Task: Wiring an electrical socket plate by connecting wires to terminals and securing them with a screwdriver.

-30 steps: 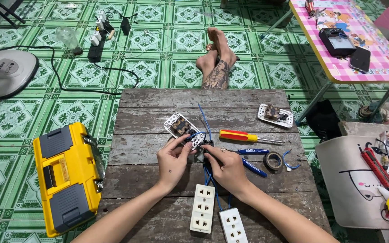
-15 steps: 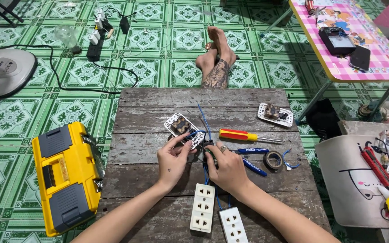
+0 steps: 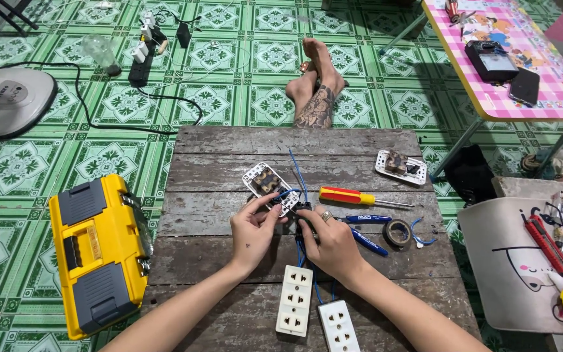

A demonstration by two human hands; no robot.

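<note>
On a weathered wooden table (image 3: 229, 257) my left hand (image 3: 253, 229) and my right hand (image 3: 331, 242) meet over a small white socket module (image 3: 284, 203) with blue wires (image 3: 298, 171). The left fingers pinch the module's near edge; the right hand grips a dark part and the wires beside it. A second open white socket plate (image 3: 261, 178) lies just beyond. A red and yellow screwdriver (image 3: 350, 196), blue-handled pliers (image 3: 366, 225) and a roll of black tape (image 3: 397, 233) lie to the right. Two white outlet strips (image 3: 295, 299) (image 3: 337, 325) sit near me.
A yellow toolbox (image 3: 98, 251) stands left of the table. Another socket plate (image 3: 401, 166) lies at the table's far right. Another person's bare feet (image 3: 315, 89) rest on the green tiled floor beyond. A pink table (image 3: 483, 85), a fan base (image 3: 6, 99), cables and a tool bag (image 3: 522, 261) surround.
Both hands stay over the socket module; the fingers shifted slightly on the wires. Nothing else moved.
</note>
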